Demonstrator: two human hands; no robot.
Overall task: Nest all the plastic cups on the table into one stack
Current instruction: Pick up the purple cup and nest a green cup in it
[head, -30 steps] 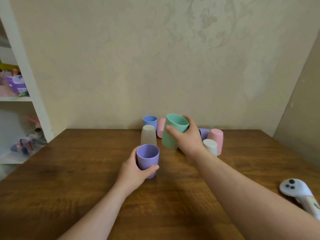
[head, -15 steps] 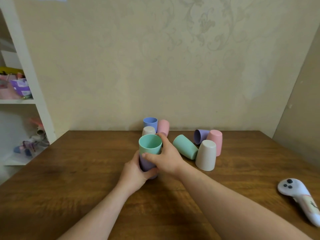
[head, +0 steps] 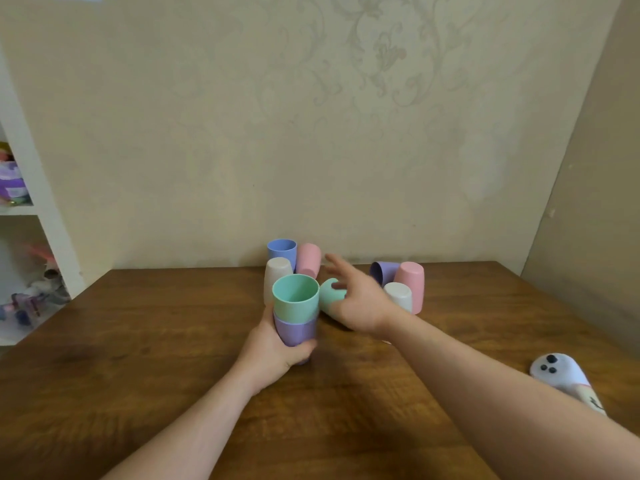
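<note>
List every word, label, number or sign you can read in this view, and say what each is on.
No text reads anywhere.
Pastel plastic cups, such as the mint green cup nested in the purple cup: plain, no print.
White handheld controller: dark buttons and a small mark, too blurred to read.
Purple packet on the white shelf: print too blurred to read.

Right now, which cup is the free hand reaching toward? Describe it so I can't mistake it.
Start at the stack gripped by the left hand at the table's middle: a green cup nested in a purple one. Just right of it, under the open right hand, lies the green cup. It is the only loose green one, tipped on its side.
</note>
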